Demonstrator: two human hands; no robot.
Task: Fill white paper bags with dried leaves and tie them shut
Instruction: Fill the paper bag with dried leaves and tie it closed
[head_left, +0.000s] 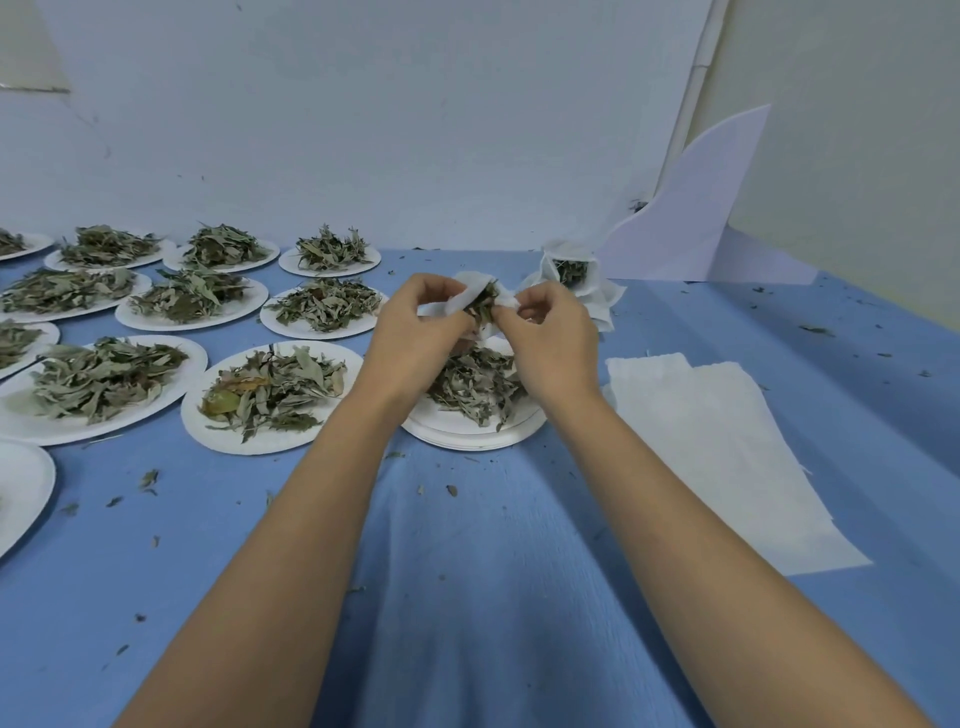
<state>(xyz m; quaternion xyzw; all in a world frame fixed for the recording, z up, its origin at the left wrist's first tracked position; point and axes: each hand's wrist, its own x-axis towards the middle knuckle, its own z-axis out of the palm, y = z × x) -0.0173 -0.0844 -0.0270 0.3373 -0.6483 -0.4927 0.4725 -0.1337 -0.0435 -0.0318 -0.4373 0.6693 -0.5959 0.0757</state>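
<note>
A small white paper bag (462, 299) with dried leaves showing in its mouth hangs above a paper plate (470, 431) that carries a heap of dried leaves (475, 382). My left hand (415, 332) pinches the bag's left edge. My right hand (548, 332) pinches its right edge, fingers curled. Both hands hold the bag's mouth apart above the plate. A filled bag (571, 273) with leaves visible in its open top stands just behind my right hand. Flat white empty bags (727, 447) lie on the blue cloth to the right.
Several paper plates of dried leaves (272, 389) cover the left half of the blue-covered table (467, 571). Leaf crumbs are scattered over the cloth. A white foam board (696, 223) leans against the wall at the back right.
</note>
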